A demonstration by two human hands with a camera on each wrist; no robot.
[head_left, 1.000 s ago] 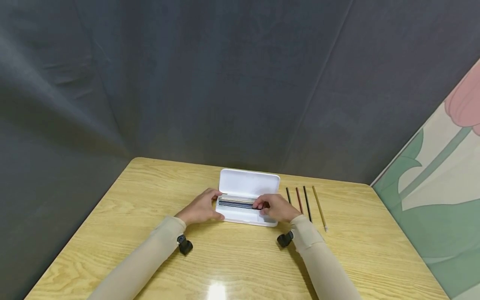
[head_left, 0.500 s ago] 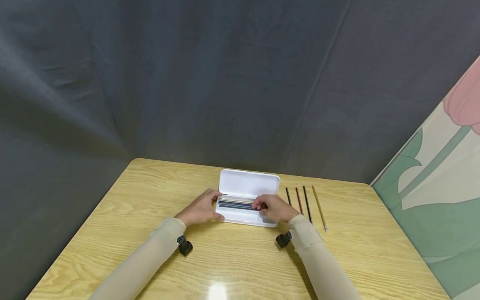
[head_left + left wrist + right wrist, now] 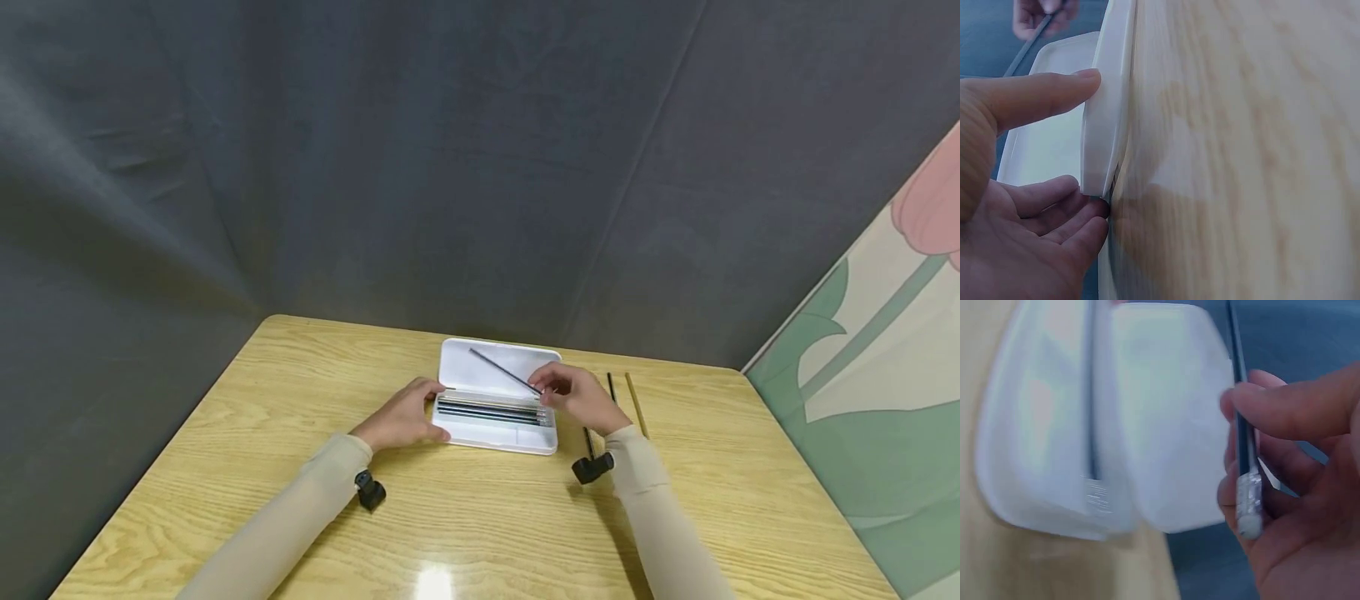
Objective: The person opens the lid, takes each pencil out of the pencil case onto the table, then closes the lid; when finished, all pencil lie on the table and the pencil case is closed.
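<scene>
A white pencil case [image 3: 495, 433] lies open on the wooden table [image 3: 225, 433], lid [image 3: 487, 371] raised at the back, with several dark pencils [image 3: 487, 410] lying in its tray. My left hand [image 3: 405, 414] holds the case's left end [image 3: 1100, 131], thumb and fingers round the edge. My right hand [image 3: 579, 397] has a dark pencil [image 3: 504, 371] pinched near its eraser end [image 3: 1249, 509], lifted above the case and slanting up-left in front of the lid.
Loose pencils lie on the table right of the case: a black one [image 3: 611, 385] and a tan one [image 3: 636, 404], partly hidden by my right wrist. A dark curtain [image 3: 450, 167] hangs behind the table. A flower-patterned panel [image 3: 885, 375] stands at right.
My right hand has risen out of the tray and moved right, lifting one dark pencil clear of the case. The left hand has stayed on the case's left end.
</scene>
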